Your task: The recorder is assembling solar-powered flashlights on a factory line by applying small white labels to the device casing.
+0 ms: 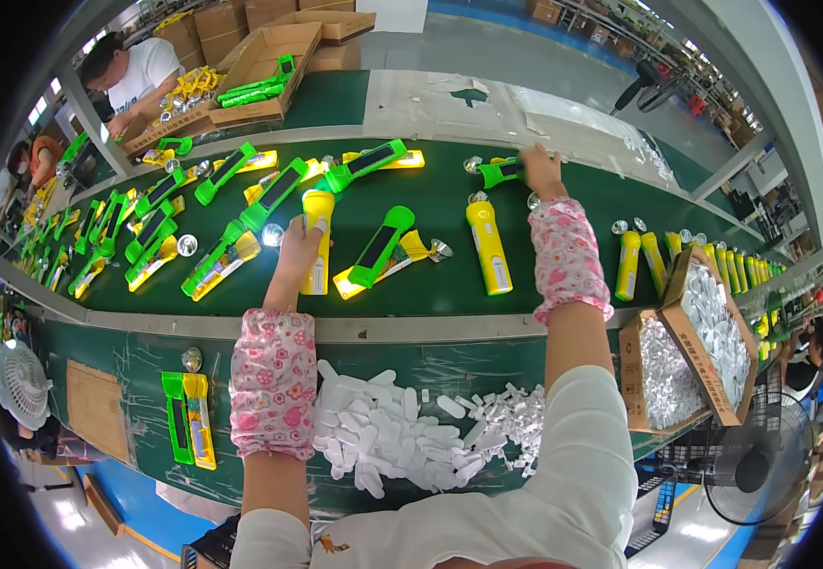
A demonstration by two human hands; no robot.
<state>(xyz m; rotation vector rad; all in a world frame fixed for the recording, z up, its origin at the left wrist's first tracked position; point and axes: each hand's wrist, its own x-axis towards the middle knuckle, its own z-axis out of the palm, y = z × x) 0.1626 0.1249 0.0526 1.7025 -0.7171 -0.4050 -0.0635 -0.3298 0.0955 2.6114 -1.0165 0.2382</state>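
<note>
My left hand (299, 248) is closed round a yellow flashlight body (317, 204), which stands lengthwise on the green work surface. Farther off to the right, my right hand (544, 173) grips the end of a green flashlight casing (499, 174) with a dark panel. A loose round reflector (473, 164) lies at that casing's other end. Between my hands are another yellow flashlight body (489, 245) and a green casing (382, 247) lying across a yellow half with its reflector (441, 250). My right fingertips are partly hidden behind the hand.
Many green-and-yellow flashlights (150, 232) crowd the left. Yellow bodies (628, 266) line up at the right, behind tilted cartons (682, 332) of small parts. White plastic pieces (383, 431) lie in front of me, beside an opened flashlight (188, 417). A co-worker (136, 81) sits at far left.
</note>
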